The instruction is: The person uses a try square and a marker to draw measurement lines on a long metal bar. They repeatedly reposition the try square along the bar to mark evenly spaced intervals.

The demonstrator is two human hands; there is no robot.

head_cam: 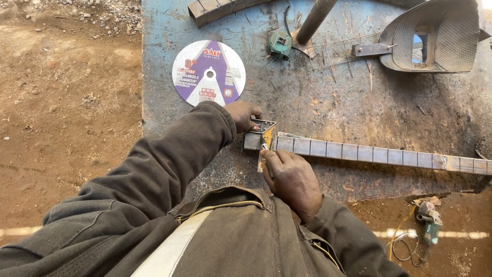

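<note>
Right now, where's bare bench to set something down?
Free: the bench middle, between cutting disc, welding mask and marked steel bar. Also the strip left of the disc. Crowded: top centre, with tape measure, rods and pipe; and the bar's end, where left hand and right hand work at the square.

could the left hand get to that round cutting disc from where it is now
Probably yes: the left hand rests on the small square, and the cutting disc lies flat just beyond it with bare table between.
</note>
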